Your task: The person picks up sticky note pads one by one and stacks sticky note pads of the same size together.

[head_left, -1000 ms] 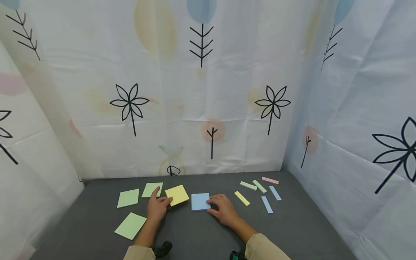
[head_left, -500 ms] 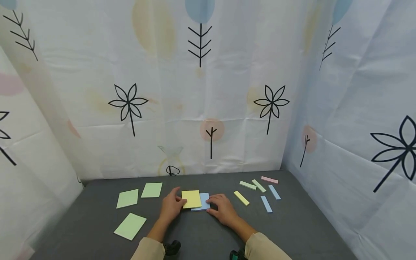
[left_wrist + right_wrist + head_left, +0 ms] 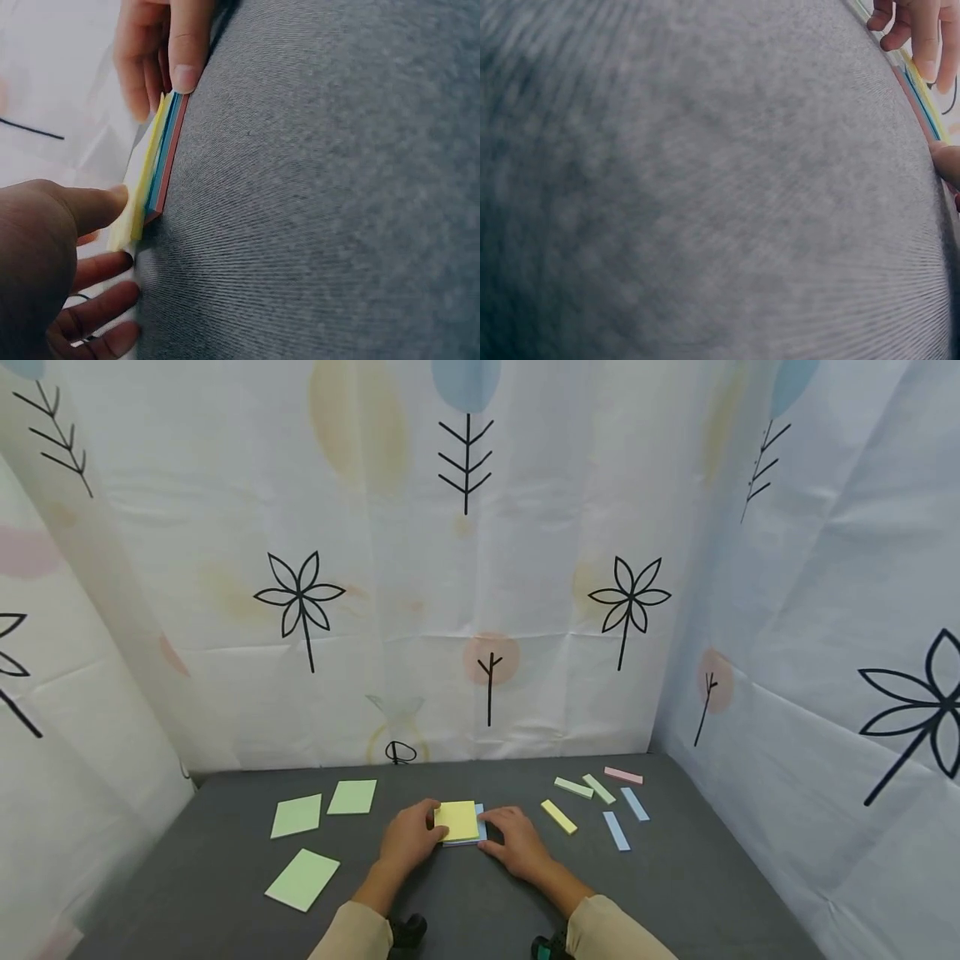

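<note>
- My left hand [image 3: 411, 837]: thumb and fingers pinch the yellow pad [image 3: 456, 821] by its left side, thumb toward the near corner; the lower fingers spread loose in the left wrist view.
- My right hand [image 3: 517, 842]: thumb at the near right corner of the blue pad [image 3: 482, 825], forefinger toward the far one; narrow grip, steadying it by the edge.
- Position: yellow lies over blue, between my hands, mid-table [image 3: 600, 906]. It is offset left, so blue shows along the right and near sides. The left wrist view shows a red pad [image 3: 173, 154] beneath blue.
- Seating: yellow sits slightly tilted on blue, its left end overhanging.
- Handling (judged): light paper blocks, fairly stiff as a whole, but single sheets should bend easily. Smooth faces may slide; corners could crease or fan if squeezed hard.
- Best hold (judged): opposite cut edges near the corners, taking full thickness, light pressure; pinching only top sheets might peel them.
- Nearby: three green pads [image 3: 302, 880] to my left, well apart from the stack; six coloured strips [image 3: 558, 817] to my right.
</note>
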The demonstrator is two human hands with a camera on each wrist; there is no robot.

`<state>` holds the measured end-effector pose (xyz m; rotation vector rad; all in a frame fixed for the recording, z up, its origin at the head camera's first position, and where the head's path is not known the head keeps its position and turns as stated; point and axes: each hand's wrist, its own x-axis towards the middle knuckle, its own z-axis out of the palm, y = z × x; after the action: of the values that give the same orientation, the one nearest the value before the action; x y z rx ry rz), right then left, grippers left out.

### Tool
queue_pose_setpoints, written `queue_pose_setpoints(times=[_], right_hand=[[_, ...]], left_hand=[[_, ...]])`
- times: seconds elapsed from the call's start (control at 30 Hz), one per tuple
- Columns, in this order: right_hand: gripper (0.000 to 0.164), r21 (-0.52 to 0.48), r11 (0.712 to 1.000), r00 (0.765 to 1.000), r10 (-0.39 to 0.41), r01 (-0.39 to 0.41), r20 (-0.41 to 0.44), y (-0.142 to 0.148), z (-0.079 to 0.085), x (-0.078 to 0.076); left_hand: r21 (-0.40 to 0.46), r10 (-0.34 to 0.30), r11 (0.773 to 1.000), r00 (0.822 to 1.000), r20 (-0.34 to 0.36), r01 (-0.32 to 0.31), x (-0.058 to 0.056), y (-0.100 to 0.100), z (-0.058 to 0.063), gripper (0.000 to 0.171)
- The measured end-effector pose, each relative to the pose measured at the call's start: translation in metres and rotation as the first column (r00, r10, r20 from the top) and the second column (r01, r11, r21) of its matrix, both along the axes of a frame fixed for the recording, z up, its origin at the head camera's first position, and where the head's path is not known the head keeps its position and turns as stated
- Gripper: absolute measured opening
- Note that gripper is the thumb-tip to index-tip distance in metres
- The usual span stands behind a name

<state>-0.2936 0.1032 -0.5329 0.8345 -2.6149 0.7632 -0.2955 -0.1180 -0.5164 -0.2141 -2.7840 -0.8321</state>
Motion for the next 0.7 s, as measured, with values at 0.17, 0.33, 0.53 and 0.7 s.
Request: queue_pose_setpoints(times=[0.17,0.33,0.53,0.7], right_hand=[[0.045,0.026,1.0,1.0,-0.007,0.007,0.023,0.0005,0.0016,-0.0015],[0.048,0.097,0.995,1.0,-0.005,0.004,0.007,-0.0004,0.0049,-0.0051],[0.046,0.139,0.99,1.0,0.009,-0.005,-0.029,-0.0019,0.0063,-0.004],[0.036,0.119,0.993,0.997,0.03,-0.021,-0.073,-0.0038,0.0067,-0.0025]], left_hand=[[-0.138,-0.022,0.99,1.0,-0.014,0.02,0.0023,-0.0001,0.0005,0.049],[-0.238,-0.07,0.969,0.997,-0.023,0.063,0.0041,0.0004,0.0019,0.048],[-0.307,-0.114,0.948,0.991,-0.07,0.088,0.0064,0.0049,0.0024,0.037],[-0.31,-0.123,0.947,0.988,-0.096,0.088,0.008,0.0096,0.0042,0.03]])
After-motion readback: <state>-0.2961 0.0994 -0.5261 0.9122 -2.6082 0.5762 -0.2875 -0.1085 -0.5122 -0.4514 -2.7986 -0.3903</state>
